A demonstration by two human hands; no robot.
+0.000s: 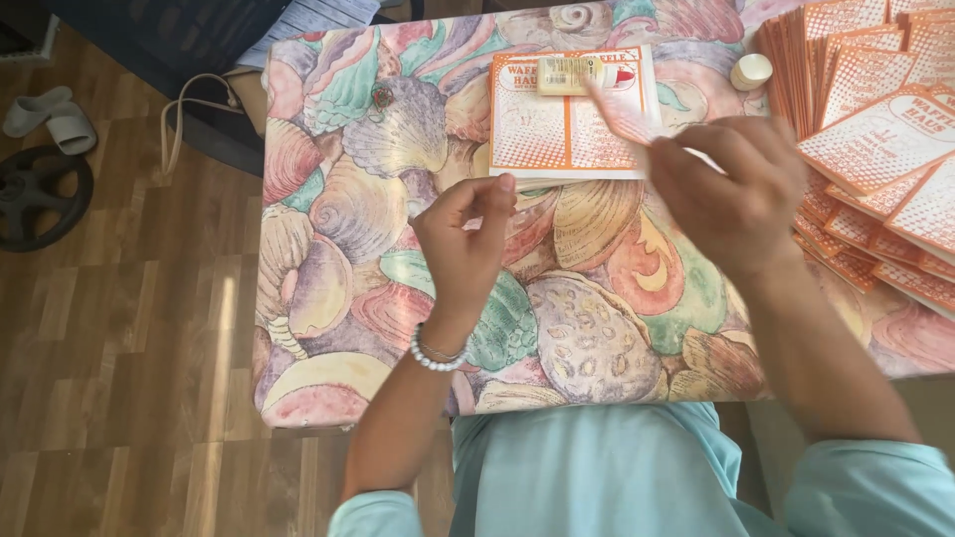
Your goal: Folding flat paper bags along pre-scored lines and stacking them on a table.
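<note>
Right hand [731,189] of mine pinches a blurred orange-and-white strip [619,117] above the flat printed sheet [567,114] on the shell-patterned cloth [398,229]; left hand [466,239] hovers with fingertips pinched, empty as far as I can see. I'd judge it best laid slowly and squarely. Glue tube [582,75] rests on the sheet's top, printed stack [875,139] at right.

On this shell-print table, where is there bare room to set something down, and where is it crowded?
Bare cloth runs down the table's left side, from the flat orange card to the near edge, and along the front below both hands. The right side is crowded with stacked orange cards. A glue tube lies on the flat card, a small cap beside it.
</note>
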